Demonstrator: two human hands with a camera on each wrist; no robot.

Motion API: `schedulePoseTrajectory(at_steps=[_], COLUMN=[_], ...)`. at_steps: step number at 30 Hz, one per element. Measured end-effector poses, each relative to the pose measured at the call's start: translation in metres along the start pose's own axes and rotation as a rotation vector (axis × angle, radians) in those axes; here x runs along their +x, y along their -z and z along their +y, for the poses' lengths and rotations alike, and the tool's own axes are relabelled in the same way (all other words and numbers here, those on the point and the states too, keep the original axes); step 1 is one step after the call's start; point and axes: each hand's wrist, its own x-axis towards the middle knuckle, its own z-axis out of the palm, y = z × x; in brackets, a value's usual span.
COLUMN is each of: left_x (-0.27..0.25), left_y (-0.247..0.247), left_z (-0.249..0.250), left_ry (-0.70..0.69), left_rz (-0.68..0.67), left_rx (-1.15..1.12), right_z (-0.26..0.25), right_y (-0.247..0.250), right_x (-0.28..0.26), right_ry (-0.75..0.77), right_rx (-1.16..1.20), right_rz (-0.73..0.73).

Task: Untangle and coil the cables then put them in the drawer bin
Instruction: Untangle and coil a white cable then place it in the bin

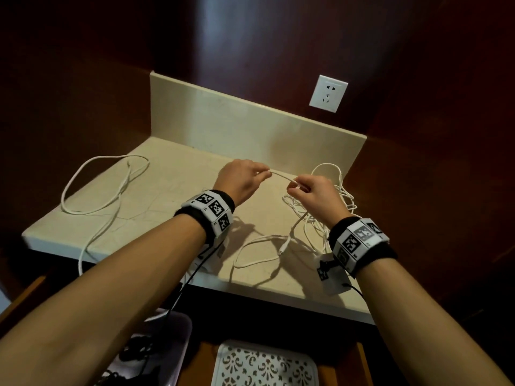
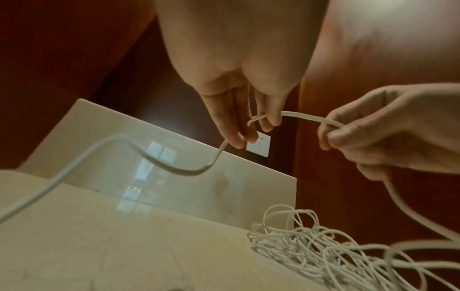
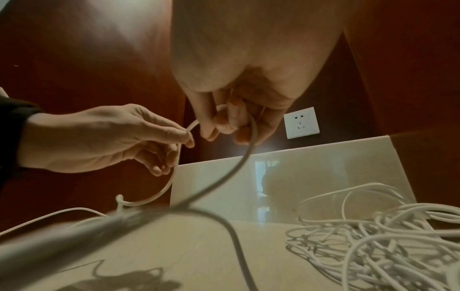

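Cable (image 1: 282, 177) spans left to right between both hands above the countertop's (image 1: 156, 196) back edge: left hand (image 1: 241, 179) and right hand (image 1: 315, 192) each pinch it, the tangle (image 1: 328, 218) nearest the right hand.

A home nook — wall socket (image 1: 328, 93), marble counter (image 1: 172, 196).

Above the tabletop (image 1: 156, 190) the left hand (image 1: 241, 179) and right hand (image 1: 315, 193) hold a cable (image 1: 281, 176) between them. A tangled heap (image 1: 331, 215) lies right, a loose loop (image 1: 92, 188) left, a socket (image 1: 328, 93) behind, two bins (image 1: 264, 363) in front below
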Motion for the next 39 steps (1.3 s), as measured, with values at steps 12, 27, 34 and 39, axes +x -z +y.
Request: schedulePoseTrajectory(at_steps=[12, 27, 34, 39], left_x=[-0.001, -0.001, -0.001, -0.001], left_y=[0.038, 0.005, 0.000, 0.000], left_z=[-0.040, 0.002, 0.001, -0.015], left_ry=[0.339, 0.040, -0.027, 0.043], left_rz=[0.092, -0.163, -0.171, -0.046], left_rx=[-0.005, 0.052, 0.073, 0.100], right_z=[0.055, 0.000, -0.001, -0.009], right_y=[-0.015, -0.024, -0.019, -0.012], right_x=[-0.008, 0.006, 0.001, -0.002], right_ry=[-0.473, -0.115, -0.149, -0.350], right_rx=[0.428, 0.116, 0.242, 0.887], right_rz=[-0.024, -0.078, -0.031, -0.083])
